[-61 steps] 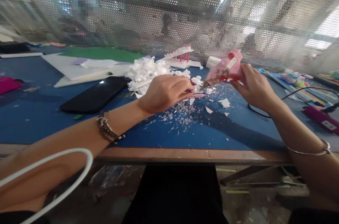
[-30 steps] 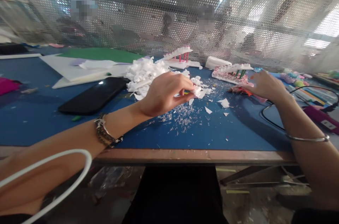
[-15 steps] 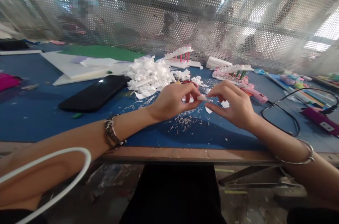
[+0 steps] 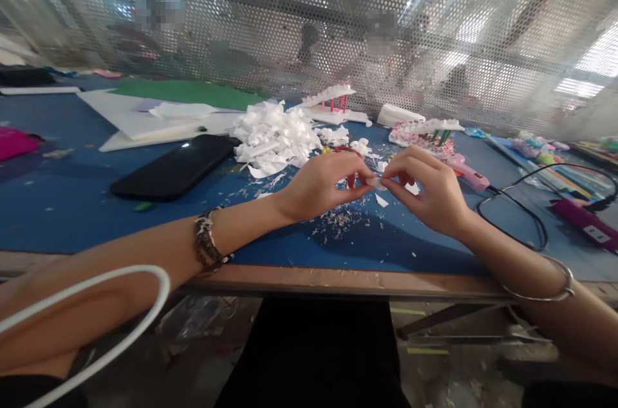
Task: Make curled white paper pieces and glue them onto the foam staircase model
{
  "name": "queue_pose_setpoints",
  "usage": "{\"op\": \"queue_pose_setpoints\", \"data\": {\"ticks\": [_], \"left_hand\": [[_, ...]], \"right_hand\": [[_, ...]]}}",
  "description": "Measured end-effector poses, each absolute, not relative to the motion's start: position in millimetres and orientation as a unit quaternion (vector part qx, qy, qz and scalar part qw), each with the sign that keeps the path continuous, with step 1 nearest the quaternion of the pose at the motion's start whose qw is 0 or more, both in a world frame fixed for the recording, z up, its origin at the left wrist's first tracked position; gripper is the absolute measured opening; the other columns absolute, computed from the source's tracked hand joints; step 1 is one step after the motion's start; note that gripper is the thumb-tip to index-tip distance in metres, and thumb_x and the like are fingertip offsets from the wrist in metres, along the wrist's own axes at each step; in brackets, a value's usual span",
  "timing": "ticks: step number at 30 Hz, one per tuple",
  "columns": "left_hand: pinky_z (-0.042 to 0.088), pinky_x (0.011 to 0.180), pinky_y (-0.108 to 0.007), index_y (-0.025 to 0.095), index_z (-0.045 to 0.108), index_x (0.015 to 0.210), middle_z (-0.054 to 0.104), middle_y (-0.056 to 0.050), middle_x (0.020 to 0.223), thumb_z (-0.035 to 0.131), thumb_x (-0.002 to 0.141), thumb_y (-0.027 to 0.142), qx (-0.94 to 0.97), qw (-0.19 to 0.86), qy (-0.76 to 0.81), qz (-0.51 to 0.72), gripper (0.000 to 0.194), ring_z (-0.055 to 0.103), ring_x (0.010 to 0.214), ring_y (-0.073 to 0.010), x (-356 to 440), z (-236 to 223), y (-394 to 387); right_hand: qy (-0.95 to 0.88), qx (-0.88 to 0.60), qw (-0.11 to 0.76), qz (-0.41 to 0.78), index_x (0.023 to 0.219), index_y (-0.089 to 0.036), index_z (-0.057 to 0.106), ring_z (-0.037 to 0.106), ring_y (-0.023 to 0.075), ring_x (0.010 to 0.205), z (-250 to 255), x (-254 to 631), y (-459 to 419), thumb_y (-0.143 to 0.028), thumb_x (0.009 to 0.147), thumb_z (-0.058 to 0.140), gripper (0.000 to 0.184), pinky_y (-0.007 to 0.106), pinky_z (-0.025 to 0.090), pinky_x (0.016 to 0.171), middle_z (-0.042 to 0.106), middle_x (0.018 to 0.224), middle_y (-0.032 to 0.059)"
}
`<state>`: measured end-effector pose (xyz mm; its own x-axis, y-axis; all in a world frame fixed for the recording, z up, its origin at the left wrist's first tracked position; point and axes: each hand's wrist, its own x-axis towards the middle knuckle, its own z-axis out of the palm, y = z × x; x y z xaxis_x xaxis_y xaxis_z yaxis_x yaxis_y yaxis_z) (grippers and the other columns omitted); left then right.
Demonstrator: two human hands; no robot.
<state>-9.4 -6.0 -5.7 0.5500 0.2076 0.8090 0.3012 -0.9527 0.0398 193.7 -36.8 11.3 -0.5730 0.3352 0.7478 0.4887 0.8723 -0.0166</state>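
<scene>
Between my two hands is a small white piece (image 4: 376, 183), perhaps paper or foam; its exact kind is too small to tell. My left hand (image 4: 321, 186) pinches its left end between thumb and fingertips. On the other end, the thumb and forefinger of my right hand (image 4: 429, 188) are closed. Both hands hover just above the blue table (image 4: 309, 247), over a scatter of tiny white shavings (image 4: 337, 222). Behind my left hand rises a heap of white scraps (image 4: 277, 138). A pink glue gun (image 4: 467, 173) lies just past my right hand.
A black phone (image 4: 176, 166) lies left, before white sheets (image 4: 130, 115) and a green sheet (image 4: 193, 94). Small white models on pink posts (image 4: 333, 99) and green posts (image 4: 437, 134) stand at the back. A black cable loops right to a purple power strip (image 4: 584, 221). Perforated metal (image 4: 270, 41) closes the back.
My right thumb and forefinger have closed from an open curl onto the white piece. My left hand keeps its pinch, slightly further right. The view has shifted slightly.
</scene>
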Motion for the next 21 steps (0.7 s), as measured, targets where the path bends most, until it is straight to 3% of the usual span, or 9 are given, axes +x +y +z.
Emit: {"op": "queue_pose_setpoints", "data": {"ticks": [6,21], "left_hand": [[0.049,0.071,-0.022,0.014,0.059,0.084,0.066,-0.003,0.079,0.059,0.084,0.021,-0.877,0.019,-0.116,-0.466,0.007,0.062,0.075,-0.0111,-8.0,-6.5,-6.2],[0.054,0.067,-0.019,0.015,0.061,0.088,0.066,-0.002,0.083,0.062,0.081,0.028,-0.861,-0.107,-0.156,-0.472,0.015,0.064,0.071,-0.0086,-5.3,-9.8,-8.9]], "right_hand": [[-0.878,-0.255,0.401,-0.055,0.08,-0.018,0.056,0.047,0.0082,0.063,12.3,192.4,-35.6,-0.014,0.084,0.057,0.006,0.023,0.04,0.058,0.053,0.074,-0.0003],[-0.879,-0.241,0.405,-0.078,0.079,-0.02,0.058,0.049,0.0093,0.066,10.7,194.0,-36.0,-0.02,0.083,0.061,0.005,0.023,0.04,0.057,0.054,0.073,-0.0001]]}}
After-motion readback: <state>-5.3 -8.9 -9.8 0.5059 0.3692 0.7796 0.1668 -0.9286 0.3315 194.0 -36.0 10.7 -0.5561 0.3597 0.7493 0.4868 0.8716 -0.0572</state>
